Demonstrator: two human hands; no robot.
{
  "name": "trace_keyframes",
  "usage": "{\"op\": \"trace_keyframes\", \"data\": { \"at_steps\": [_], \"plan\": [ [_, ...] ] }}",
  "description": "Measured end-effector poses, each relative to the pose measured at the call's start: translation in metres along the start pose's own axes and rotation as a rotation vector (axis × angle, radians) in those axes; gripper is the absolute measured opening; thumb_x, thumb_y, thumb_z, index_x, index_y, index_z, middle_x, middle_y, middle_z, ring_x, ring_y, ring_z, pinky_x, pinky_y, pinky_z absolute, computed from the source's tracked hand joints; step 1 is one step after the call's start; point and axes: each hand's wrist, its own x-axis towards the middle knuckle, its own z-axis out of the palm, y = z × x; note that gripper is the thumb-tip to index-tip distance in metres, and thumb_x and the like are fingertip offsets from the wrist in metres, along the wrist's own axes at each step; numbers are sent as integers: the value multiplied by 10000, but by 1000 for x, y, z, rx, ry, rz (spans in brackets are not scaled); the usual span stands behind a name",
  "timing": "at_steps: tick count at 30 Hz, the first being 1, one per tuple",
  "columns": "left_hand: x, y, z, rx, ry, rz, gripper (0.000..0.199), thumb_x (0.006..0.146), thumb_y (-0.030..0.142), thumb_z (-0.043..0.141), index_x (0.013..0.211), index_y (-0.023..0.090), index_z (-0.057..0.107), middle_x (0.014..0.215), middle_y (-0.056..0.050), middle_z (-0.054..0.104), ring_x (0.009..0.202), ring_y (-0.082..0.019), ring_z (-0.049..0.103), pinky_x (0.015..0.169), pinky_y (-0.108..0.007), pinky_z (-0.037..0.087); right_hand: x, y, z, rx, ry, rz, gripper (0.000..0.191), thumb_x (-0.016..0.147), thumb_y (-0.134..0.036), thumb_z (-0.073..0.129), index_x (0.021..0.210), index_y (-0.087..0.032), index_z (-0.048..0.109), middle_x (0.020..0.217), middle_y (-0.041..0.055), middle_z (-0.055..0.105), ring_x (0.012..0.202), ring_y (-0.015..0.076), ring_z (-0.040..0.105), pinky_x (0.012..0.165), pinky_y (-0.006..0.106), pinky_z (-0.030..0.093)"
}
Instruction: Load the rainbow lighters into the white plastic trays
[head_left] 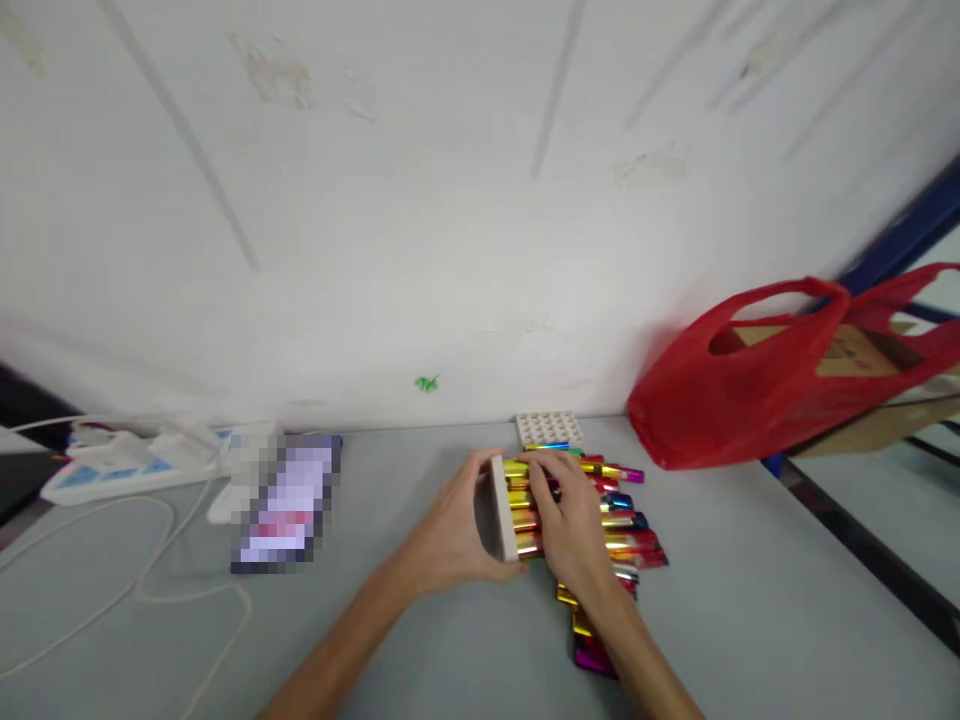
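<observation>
My left hand is wrapped round a white rack, thumb and fingers at its two ends, tilted on its side. Several shiny tubes in yellow, gold and orange stick out of the rack toward the right. My right hand lies over these tubes with its fingers bent down on them; what its fingertips hold is hidden. Beyond and under my right hand lies a pile of metallic coloured tubes, red, gold, blue and purple. A second white rack with holes sits behind, against the wall.
On the left are a phone with a blurred screen, a white power strip with plugs, and loose white cables. A red plastic bag holding a cardboard box stands at the right. A white wall closes the grey table's back.
</observation>
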Motion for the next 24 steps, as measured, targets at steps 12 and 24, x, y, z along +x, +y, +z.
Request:
{"op": "trace_keyframes", "data": {
  "at_steps": [12, 24],
  "plan": [
    [6, 15, -6, 106, -26, -14, 1211, 597, 191, 1131, 1611, 304, 478, 1566, -145, 709, 1436, -432, 725, 1271, -596, 562, -3, 4, -4, 26, 57, 14, 324, 1186, -385, 587, 1215, -259, 884, 1314, 117, 848, 1251, 330, 776, 1163, 522, 564],
    [9, 26, -10, 55, -51, -6, 1194, 604, 203, 1139, 1634, 341, 553, 1594, -104, 699, 1446, -433, 700, 1281, -598, 565, -5, 13, -14, 48, 47, 30, 299, 1170, -381, 600, 1204, -286, 882, 1305, 91, 886, 1261, 333, 784, 1164, 532, 568]
  ]
}}
